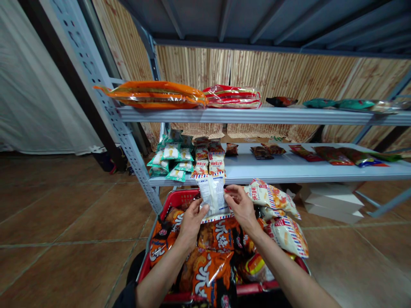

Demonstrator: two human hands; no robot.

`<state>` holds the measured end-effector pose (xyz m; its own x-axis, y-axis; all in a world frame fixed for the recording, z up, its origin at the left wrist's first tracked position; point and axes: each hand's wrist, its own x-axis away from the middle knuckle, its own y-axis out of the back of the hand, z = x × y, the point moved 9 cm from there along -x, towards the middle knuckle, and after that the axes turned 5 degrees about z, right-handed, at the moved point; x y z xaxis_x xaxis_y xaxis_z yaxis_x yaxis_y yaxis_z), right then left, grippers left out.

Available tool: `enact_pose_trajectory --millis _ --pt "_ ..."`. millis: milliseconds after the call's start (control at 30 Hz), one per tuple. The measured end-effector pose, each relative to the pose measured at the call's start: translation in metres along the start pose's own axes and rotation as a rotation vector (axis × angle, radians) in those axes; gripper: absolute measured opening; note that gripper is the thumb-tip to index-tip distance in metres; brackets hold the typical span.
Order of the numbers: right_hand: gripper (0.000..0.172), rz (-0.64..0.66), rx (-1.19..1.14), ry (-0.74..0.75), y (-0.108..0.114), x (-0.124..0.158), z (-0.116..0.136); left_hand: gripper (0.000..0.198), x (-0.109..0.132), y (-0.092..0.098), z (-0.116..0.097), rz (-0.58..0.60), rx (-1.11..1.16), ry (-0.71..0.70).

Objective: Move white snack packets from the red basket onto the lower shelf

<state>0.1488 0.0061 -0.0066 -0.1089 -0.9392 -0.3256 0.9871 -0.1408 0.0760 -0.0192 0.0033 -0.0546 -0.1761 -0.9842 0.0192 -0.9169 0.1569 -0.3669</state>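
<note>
Between my two hands is a white snack bag (212, 197), its printed back facing me and a red-and-blue striped edge at the bottom. My left hand (192, 220) grips its left side with the thumb in front. On its right side, the fingers of my right hand (241, 206) are closed on the edge. Beneath my hands stands a red basket (171, 197) filled with orange-and-black snack bags (210, 273). White snack bags with striped edges (284, 231) are heaped at its right side. Just beyond the held bag, similar small white bags (216, 164) are stacked on the lower shelf.
Green-and-white packets (173, 154) are piled at the left of the lower shelf (247, 169). Flat dark and red packets (332, 155) lie farther right. The shelf above (192, 114) bears orange bags (154, 95). A metal post (128, 141) stands at left; white boxes (332, 199) sit below.
</note>
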Motion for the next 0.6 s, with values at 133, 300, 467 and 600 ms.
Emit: enact_pose_trajectory --millis 133,300,467,600 --pt "0.020 0.028 0.237 0.146 -0.006 0.010 0.017 0.046 -0.003 0.003 -0.008 -0.052 -0.046 -0.052" --pt "0.026 0.066 0.473 0.192 -0.015 0.019 0.029 0.043 -0.003 0.000 -0.013 -0.067 -0.084 -0.115" --pt "0.052 0.290 0.299 0.075 -0.034 0.023 0.027 0.040 0.005 -0.015 -0.021 0.022 -0.191 -0.131" --pt "0.059 0.392 0.055 -0.096 -0.044 0.027 0.017 0.037 0.011 -0.023 -0.031 0.035 -0.423 -0.185"
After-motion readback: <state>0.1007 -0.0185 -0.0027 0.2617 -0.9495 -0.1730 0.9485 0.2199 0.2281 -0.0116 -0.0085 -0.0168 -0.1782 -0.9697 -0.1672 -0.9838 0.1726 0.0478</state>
